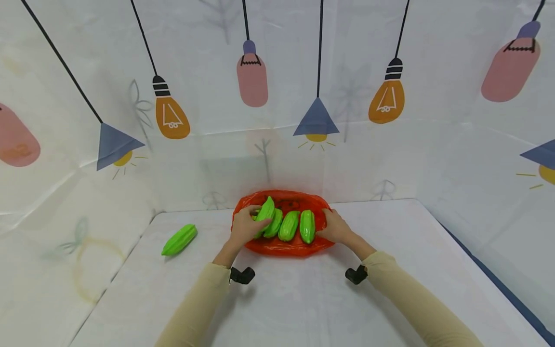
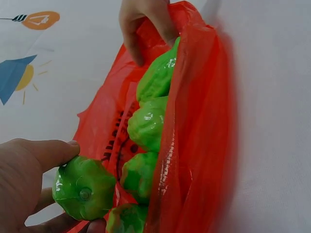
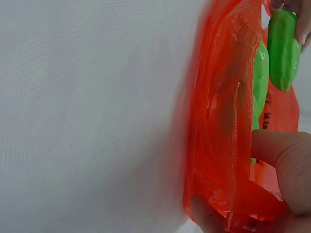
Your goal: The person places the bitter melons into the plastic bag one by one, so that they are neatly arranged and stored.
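Observation:
A red plastic bag [image 1: 282, 249] lies with its mouth spread wide at the back of the table, several glossy green ridged gourds [image 1: 288, 226] side by side in it. My left hand [image 1: 245, 226] grips one such gourd [image 2: 83, 189] between thumb and fingers, over the bag's left end. Its rounded end faces the left wrist camera. At the bag's right end, my right hand [image 1: 337, 228] holds the rim, thumb on the inner side and a fingertip [image 3: 206, 213] outside the red film. Dark printing shows on the bag's inner wall.
Another green gourd [image 1: 179, 240] lies alone on the white table [image 1: 295, 303], left of the bag. A white sheet [image 1: 277, 159] printed with lamps and bulbs rises right behind the bag and along both sides. Black wrist mounts [image 1: 243, 275] stick out below both wrists.

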Available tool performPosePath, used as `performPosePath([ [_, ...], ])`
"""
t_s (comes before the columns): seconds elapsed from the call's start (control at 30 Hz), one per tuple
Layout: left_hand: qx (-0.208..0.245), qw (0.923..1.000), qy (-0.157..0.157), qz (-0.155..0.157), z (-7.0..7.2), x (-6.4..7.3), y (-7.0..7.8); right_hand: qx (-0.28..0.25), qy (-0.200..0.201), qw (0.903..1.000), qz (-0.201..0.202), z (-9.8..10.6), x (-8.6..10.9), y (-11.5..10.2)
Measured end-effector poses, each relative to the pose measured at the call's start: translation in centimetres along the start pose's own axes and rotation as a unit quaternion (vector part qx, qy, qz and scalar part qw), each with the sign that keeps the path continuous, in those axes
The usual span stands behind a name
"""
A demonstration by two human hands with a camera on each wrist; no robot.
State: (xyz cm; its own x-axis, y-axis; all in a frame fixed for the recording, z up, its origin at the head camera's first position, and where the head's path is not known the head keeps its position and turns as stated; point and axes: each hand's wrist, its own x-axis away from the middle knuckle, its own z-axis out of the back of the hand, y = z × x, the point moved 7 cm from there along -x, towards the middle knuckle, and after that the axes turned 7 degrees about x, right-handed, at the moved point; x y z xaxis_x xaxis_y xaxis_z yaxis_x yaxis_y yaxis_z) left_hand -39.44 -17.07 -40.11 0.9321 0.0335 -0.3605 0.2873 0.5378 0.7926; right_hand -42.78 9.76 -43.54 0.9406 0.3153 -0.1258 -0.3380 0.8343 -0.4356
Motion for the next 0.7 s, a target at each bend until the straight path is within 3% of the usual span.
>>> performPosePath([
  [0.3, -0.016, 0.9997, 0.003, 0.020, -0.45, 0.11, -0.26, -0.005, -0.006, 1.0000, -0.004, -0.12, 0.03, -0.16],
  [0.7, -0.025, 0.9994, 0.008, 0.024, -0.56, 0.08, -0.35, 0.000, -0.007, 1.0000, -0.004, -0.53, -0.08, 0.11],
])
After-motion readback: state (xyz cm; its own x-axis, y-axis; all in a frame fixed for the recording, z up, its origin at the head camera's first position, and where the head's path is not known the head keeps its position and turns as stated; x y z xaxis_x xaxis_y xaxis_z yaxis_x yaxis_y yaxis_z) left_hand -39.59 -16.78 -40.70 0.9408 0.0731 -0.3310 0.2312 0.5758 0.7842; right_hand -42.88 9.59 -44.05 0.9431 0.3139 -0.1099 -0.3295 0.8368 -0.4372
